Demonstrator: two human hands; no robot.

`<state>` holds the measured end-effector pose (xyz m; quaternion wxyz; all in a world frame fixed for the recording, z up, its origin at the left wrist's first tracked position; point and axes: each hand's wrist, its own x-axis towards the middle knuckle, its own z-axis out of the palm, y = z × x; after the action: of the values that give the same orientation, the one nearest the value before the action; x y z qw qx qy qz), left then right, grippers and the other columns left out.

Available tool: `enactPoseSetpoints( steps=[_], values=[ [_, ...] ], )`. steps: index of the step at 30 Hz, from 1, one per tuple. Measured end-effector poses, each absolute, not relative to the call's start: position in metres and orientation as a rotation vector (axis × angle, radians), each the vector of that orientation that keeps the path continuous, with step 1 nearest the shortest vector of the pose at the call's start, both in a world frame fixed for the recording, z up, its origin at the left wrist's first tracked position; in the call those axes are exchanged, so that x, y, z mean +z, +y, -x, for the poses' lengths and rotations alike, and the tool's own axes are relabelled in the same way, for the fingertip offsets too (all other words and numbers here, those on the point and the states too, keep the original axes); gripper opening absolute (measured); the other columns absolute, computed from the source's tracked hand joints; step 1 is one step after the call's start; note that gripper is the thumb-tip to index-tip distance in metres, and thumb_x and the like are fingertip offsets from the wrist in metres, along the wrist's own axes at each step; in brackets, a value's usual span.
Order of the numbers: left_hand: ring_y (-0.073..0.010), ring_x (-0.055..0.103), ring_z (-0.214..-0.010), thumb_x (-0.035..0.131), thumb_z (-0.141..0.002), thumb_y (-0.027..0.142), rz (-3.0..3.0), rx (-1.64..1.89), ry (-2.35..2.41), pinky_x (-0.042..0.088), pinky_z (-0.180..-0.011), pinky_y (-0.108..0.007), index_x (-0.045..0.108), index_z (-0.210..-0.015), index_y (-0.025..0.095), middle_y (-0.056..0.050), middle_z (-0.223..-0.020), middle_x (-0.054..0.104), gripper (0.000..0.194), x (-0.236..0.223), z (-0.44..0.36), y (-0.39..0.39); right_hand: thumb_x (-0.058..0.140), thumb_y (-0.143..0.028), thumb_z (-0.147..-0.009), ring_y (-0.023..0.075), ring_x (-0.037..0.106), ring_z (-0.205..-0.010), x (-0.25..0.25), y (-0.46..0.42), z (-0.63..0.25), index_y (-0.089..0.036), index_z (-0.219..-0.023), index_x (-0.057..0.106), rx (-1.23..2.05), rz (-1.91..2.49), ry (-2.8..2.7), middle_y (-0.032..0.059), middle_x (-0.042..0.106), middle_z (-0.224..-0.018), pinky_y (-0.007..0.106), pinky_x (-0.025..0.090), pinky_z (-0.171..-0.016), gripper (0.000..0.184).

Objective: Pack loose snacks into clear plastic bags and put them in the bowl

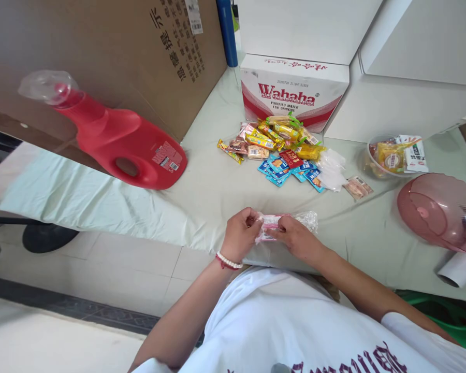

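Note:
Near the table's front edge lies a clear plastic bag point(309, 220) with flat pink-and-white packets point(271, 227) showing through it. My left hand point(242, 232) pinches the bag's left end between thumb and fingers. Over the middle of the bag, my right hand point(300, 239) is closed, with its fingertips on the packets and crinkled plastic sticking out beyond it. The fingers hide part of the contents. Behind my hands is a pile of wrapped snacks, with yellow sticks point(261, 139), blue sachets point(279, 168) and a red packet point(291, 158).
A red jug-shaped bottle point(130, 145) leans left beside a big brown carton point(112, 57). A Wahaha water box point(295, 93) stands behind the snacks. Rightward are a clear tub of packets point(368, 165), a translucent pink bowl point(431, 207) and a white roll point(460, 268).

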<state>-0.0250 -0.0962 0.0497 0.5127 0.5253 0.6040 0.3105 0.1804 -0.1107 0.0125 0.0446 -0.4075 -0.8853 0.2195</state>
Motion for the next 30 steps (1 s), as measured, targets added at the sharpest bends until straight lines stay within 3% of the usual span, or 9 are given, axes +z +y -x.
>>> enactPoseSetpoints(
  steps=[4, 7, 11, 14, 16, 20, 22, 24, 30],
  values=[
    [-0.0202, 0.073, -0.094, 0.048, -0.093, 0.024, -1.495, 0.68, 1.426, 0.057, -0.087, -0.035, 0.073, -0.095, 0.019, -0.007, -0.097, 0.079, 0.026, 0.038, 0.001, -0.097, 0.04, -0.013, -0.1, 0.0243, 0.054, -0.101, 0.014, -0.115, -0.19, -0.023, -0.127, 0.068, 0.751, 1.108, -2.553, 0.0113, 0.062, -0.11, 0.039, 0.046, -0.09, 0.039],
    [-0.0255, 0.066, -0.117, 0.045, -0.095, 0.02, -1.993, 0.531, 1.484, 0.051, -0.102, -0.045, 0.074, -0.109, 0.018, -0.01, -0.126, 0.074, 0.032, 0.033, -0.011, -0.112, 0.042, -0.014, -0.099, 0.0235, 0.057, -0.11, 0.014, -0.118, -0.206, -0.025, -0.133, 0.063, 0.824, 1.04, -2.331, 0.0108, 0.064, -0.121, 0.04, 0.05, -0.094, 0.04],
    [-0.0323, 0.059, -0.127, 0.053, -0.097, 0.031, -2.432, 0.379, 1.586, 0.047, -0.103, -0.055, 0.065, -0.131, 0.015, -0.012, -0.146, 0.061, 0.038, 0.024, -0.021, -0.139, 0.055, -0.029, -0.098, 0.0301, 0.056, -0.111, 0.006, -0.119, -0.228, -0.02, -0.132, 0.063, 0.466, 1.519, -2.059, 0.016, 0.062, -0.123, 0.049, 0.05, -0.097, 0.036],
    [-0.031, 0.047, -0.143, 0.056, -0.097, 0.033, -2.596, 0.398, 1.555, 0.035, -0.117, -0.056, 0.06, -0.137, 0.016, -0.012, -0.152, 0.056, 0.044, 0.012, -0.021, -0.147, 0.063, -0.034, -0.092, 0.0388, 0.046, -0.127, 0.002, -0.121, -0.238, -0.017, -0.112, 0.071, 0.316, 1.723, -2.089, 0.0199, 0.053, -0.137, 0.058, 0.043, -0.105, 0.027],
    [-0.0279, 0.044, -0.147, 0.053, -0.098, 0.03, -2.666, 0.389, 1.513, 0.031, -0.121, -0.054, 0.057, -0.14, 0.016, -0.013, -0.153, 0.053, 0.044, 0.005, -0.018, -0.148, 0.057, -0.031, -0.095, 0.0364, 0.048, -0.129, 0.006, -0.122, -0.241, -0.019, -0.099, 0.071, 0.386, 1.72, -2.102, 0.0179, 0.053, -0.139, 0.053, 0.043, -0.106, 0.019],
    [-0.0263, 0.042, -0.148, 0.047, -0.101, 0.027, -2.724, 0.38, 1.486, 0.03, -0.121, -0.054, 0.056, -0.141, 0.014, -0.015, -0.157, 0.049, 0.043, -0.003, -0.014, -0.148, 0.045, -0.033, -0.1, 0.0237, 0.065, -0.091, 0.028, -0.115, -0.236, -0.022, -0.102, 0.064, 0.68, 1.777, -1.959, 0.0106, 0.068, -0.108, 0.036, 0.051, -0.08, 0.022],
    [-0.0268, 0.042, -0.148, 0.045, -0.102, 0.026, -2.745, 0.403, 1.489, 0.026, -0.123, -0.057, 0.055, -0.141, 0.014, -0.015, -0.157, 0.048, 0.042, -0.006, -0.015, -0.15, 0.047, -0.034, -0.1, 0.0204, 0.064, -0.074, 0.04, -0.107, -0.225, -0.022, -0.1, 0.062, 0.798, 1.797, -1.895, 0.0039, 0.069, -0.085, 0.03, 0.046, -0.068, 0.019],
    [-0.0272, 0.042, -0.148, 0.045, -0.102, 0.023, -2.757, 0.436, 1.489, 0.023, -0.124, -0.058, 0.054, -0.142, 0.014, -0.014, -0.157, 0.048, 0.043, -0.009, -0.018, -0.151, 0.052, -0.032, -0.097, 0.0185, 0.062, -0.07, 0.046, -0.098, -0.207, -0.023, -0.097, 0.062, 0.826, 1.78, -1.866, 0.0008, 0.067, -0.077, 0.027, 0.042, -0.066, 0.014],
    [-0.0326, 0.035, -0.152, 0.052, -0.089, 0.013, -2.532, 0.612, 1.293, 0.037, -0.121, -0.054, 0.05, -0.145, 0.006, -0.023, -0.153, 0.05, 0.056, -0.013, -0.01, -0.145, 0.051, -0.019, -0.098, 0.0186, 0.063, -0.085, 0.035, -0.089, -0.152, -0.021, -0.096, 0.067, 0.825, 1.701, -1.999, 0.0057, 0.067, -0.095, 0.028, 0.044, -0.077, 0.016]
  ],
)
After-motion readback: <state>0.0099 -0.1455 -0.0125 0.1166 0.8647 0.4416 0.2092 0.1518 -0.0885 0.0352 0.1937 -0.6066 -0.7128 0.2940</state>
